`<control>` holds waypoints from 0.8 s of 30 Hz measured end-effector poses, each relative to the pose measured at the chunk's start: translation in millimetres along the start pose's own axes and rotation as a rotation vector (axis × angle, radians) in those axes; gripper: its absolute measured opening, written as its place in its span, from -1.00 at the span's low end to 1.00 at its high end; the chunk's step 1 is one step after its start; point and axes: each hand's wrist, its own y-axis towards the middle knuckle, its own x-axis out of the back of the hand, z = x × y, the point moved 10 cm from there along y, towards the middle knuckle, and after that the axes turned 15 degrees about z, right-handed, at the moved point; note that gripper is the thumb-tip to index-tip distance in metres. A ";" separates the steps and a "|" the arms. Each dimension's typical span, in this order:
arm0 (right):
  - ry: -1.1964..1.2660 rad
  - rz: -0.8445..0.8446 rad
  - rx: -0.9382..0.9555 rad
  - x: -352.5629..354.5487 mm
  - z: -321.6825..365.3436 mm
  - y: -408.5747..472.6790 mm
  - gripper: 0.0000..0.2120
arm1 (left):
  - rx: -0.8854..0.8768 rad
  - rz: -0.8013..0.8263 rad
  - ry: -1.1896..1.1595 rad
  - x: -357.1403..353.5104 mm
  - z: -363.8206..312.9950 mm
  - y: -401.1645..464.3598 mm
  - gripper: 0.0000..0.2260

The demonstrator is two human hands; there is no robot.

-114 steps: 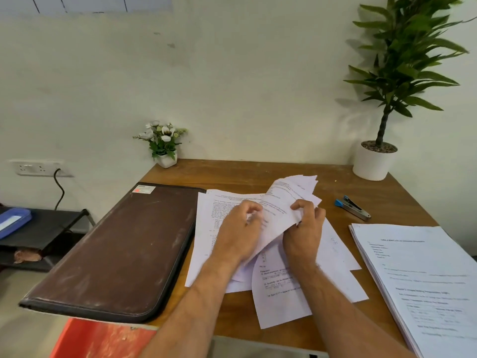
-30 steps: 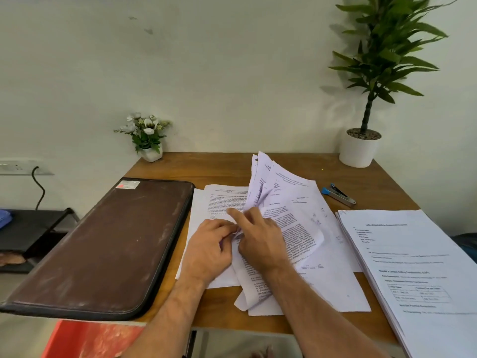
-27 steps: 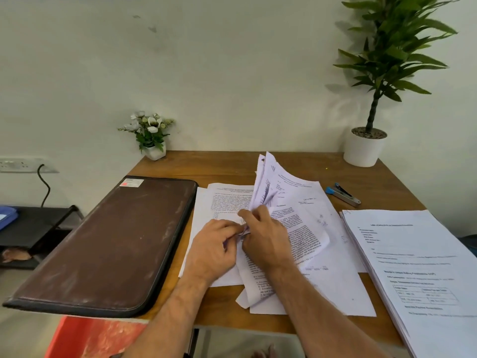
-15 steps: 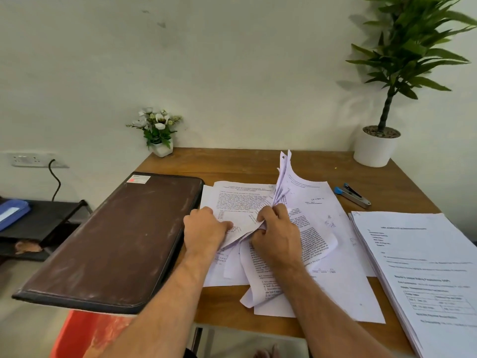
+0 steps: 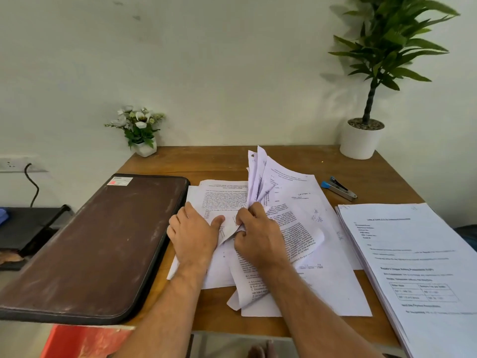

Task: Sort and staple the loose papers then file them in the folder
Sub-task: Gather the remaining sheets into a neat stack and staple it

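Observation:
Loose printed papers (image 5: 304, 202) lie spread over the middle of the wooden desk (image 5: 206, 161). My right hand (image 5: 258, 236) grips a bunch of these sheets near their left edge, and their far ends stand up and fan out. My left hand (image 5: 193, 231) rests on the lower sheets and pinches a folded corner of paper with its thumb. A closed brown folder (image 5: 95, 244) lies flat at the left, hanging over the desk's edge. A blue and silver stapler (image 5: 339, 188) sits behind the papers at the right. A thick stack of printed sheets (image 5: 413, 262) lies at the far right.
A white pot with a tall green plant (image 5: 361, 138) stands at the back right corner. A small flower pot (image 5: 144, 148) stands at the back left. A black shelf (image 5: 31, 223) is left of the desk, and something red (image 5: 85, 342) shows below the desk's front edge.
My right hand has turned the lifted sheets further upright. My left hand moved left off that bunch onto the sheets beneath and now pinches a corner.

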 end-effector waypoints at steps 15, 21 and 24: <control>0.018 0.012 -0.004 -3.5 -5.0 -1.5 -0.84 | 0.035 0.041 0.004 -2.3 -0.9 9.2 -0.11; 0.009 0.002 -0.006 -2.2 -8.1 -1.7 -0.85 | 0.099 0.146 -0.059 -6.4 -0.3 18.8 -0.11; 0.021 -0.025 -0.011 -1.2 -8.9 -3.9 -0.85 | 0.150 0.209 -0.100 -9.1 2.3 24.3 -0.11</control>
